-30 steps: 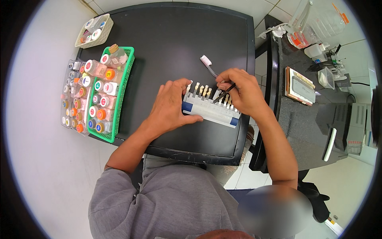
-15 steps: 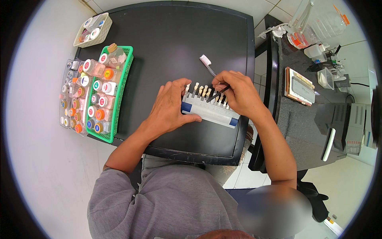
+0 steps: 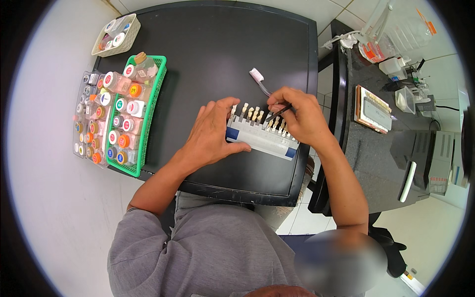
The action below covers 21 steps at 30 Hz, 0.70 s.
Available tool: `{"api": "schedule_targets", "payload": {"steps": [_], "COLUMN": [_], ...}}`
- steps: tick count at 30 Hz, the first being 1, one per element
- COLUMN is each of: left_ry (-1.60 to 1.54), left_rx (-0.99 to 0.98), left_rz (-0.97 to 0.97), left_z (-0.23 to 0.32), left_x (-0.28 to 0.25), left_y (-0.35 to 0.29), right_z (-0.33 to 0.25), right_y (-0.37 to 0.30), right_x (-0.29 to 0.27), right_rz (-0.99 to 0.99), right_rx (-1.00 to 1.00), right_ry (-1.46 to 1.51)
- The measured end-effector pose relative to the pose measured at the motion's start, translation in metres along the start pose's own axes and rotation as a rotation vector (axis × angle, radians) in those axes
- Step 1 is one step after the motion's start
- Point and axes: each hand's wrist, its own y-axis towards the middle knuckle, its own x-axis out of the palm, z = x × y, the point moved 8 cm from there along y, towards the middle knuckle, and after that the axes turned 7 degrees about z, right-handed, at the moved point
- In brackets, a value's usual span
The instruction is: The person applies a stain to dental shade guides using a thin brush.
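A dental shade guide (image 3: 262, 141), a pale bar with blue ends and a row of tooth-coloured tabs along its far edge, lies on the black table. My left hand (image 3: 210, 131) closes round its left end, index finger at the leftmost tab and thumb along the near side. Over the tabs at the right, my right hand (image 3: 299, 114) pinches a slim dark stick (image 3: 278, 113), its tip pointing down at the row. Whether the stick belongs to a tab, I cannot tell. A toothbrush (image 3: 257, 75) with pale bristles lies beyond, its handle running under my right hand.
A green basket (image 3: 159, 99) of small capped bottles stands at left, beside a clear rack (image 3: 81, 119) of jars. A cream basket (image 3: 129, 42) is at the far left corner. On the right-hand counter (image 3: 358, 163) lie another shade guide (image 3: 376, 111) and several containers.
My right hand has moved slightly right and the stick's tip has shifted right along the tabs, showing more of the middle of the row. My left hand stays put.
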Motion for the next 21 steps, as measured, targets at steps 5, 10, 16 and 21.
{"api": "schedule_targets", "payload": {"steps": [5,10,16,21], "left_ry": [0.008,0.019,0.025,0.025], "left_rx": [-0.007,-0.003,-0.026,-0.028], "left_rz": [-0.008,0.0,0.004,0.002], "left_z": [0.002,0.003,0.002,0.004], "left_x": [-0.001,0.0,0.0,0.001], "left_y": [0.0,0.001,0.0,0.001], "right_z": [-0.007,-0.015,-0.031,-0.047], "right_y": [0.0,-0.004,-0.006,-0.01], "right_x": [0.005,0.01,0.011,0.015], "right_rz": [-0.062,-0.128,-0.085,-0.14], "right_rx": [0.005,-0.092,-0.125,-0.179], "right_ry": [-0.034,-0.16,-0.304,-0.472]}}
